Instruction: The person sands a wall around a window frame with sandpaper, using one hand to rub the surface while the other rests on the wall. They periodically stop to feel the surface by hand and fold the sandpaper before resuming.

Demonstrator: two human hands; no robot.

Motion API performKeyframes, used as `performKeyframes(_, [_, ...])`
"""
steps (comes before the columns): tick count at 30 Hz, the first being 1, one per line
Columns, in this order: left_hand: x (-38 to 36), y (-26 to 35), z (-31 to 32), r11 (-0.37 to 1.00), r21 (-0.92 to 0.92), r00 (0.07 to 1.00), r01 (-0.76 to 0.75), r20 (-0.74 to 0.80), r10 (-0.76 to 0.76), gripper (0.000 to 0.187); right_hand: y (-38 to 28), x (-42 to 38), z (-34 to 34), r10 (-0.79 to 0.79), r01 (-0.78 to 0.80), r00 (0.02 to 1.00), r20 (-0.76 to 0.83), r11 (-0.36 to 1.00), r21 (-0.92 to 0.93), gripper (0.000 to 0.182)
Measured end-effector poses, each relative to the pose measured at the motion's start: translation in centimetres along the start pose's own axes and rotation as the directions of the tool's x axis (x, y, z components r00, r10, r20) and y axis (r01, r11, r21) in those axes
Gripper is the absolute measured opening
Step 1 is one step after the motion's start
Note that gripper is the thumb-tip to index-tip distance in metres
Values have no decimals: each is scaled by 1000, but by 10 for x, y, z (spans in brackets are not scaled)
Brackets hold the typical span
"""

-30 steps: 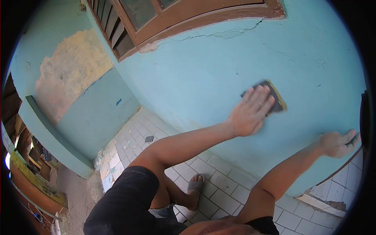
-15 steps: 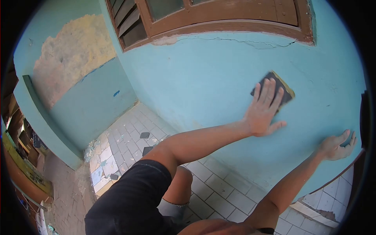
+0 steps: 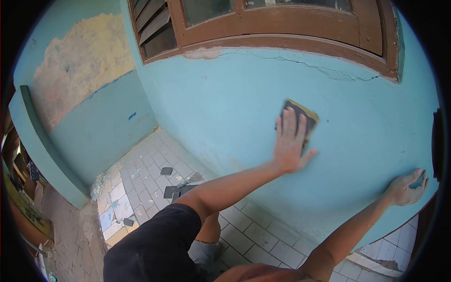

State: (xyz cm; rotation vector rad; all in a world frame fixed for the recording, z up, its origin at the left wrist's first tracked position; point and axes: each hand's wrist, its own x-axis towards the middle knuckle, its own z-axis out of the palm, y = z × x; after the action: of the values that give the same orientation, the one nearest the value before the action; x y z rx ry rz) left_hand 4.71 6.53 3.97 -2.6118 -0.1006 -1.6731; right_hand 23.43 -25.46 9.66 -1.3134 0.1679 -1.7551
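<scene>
Slid left: black, yellow-edged rectangular pad (image 3: 309,122) | left hand (image 3: 289,149), fingers flat, likely spreading pressure on pale-blue painted wall (image 3: 225,98) | right hand (image 3: 405,189), fingers loosely curled

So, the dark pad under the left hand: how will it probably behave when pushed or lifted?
The pad is probably light, since the flat left hand seems to hold it against the wall without gripping. It may be fairly stiff, as it shows no sag beyond the fingers. Being flat with corners, it would likely slide rather than roll.
</scene>
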Motion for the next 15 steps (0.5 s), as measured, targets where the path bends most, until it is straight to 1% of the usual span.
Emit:
performKeyframes(1, [-22,1,1,958,-54,937,-280,200,285,94,3,-1,1,11,-11,1000,-3,1000,3,48])
performKeyframes(2, [-34,-9,9,897,-76,865,-435,242,440,91,7,1,2,17,-17,1000,-4,1000,7,49])
performKeyframes(3, [-34,-16,9,899,-76,867,-430,242,435,91,9,1,2,13,-13,1000,2,1000,8,49])
performKeyframes(5, [-19,-41,2,844,97,839,-527,213,500,89,10,0,1,21,-21,1000,-1,1000,6,49])
performKeyframes(6, [3,-58,-15,924,101,926,-369,126,356,88,10,0,2,36,-36,999,-10,999,11,48])
performKeyframes(7, [29,-74,-36,982,107,988,-157,26,155,88,8,0,0,17,-17,1000,-1,1000,-6,48])
performKeyframes(8, [54,-93,-50,986,143,984,87,-166,-62,87,4,-2,-3,43,-43,999,0,998,52,47])
performKeyframes(9, [69,-113,-51,925,-40,874,379,-313,-372,87,0,-3,-3,74,-73,997,-10,991,111,46])
performKeyframes(10, [72,-107,-41,927,-59,877,371,-305,-370,87,-1,-5,-2,64,-62,998,-24,993,96,46])
performKeyframes(12, [58,-85,-26,939,-16,878,344,-349,-328,85,-6,-11,1,77,-72,996,-32,988,136,45])
performKeyframes(13, [38,-54,-18,977,5,953,213,-220,-206,89,-17,-14,2,71,-67,997,-25,989,130,45])
performKeyframes(14, [12,-22,-6,999,-52,996,9,-87,-14,94,-33,-19,1,68,-65,998,-12,985,159,45])
performKeyframes(15, [-13,0,-5,957,-114,933,-268,216,287,98,-46,-22,-1,64,-63,998,3,980,188,45])
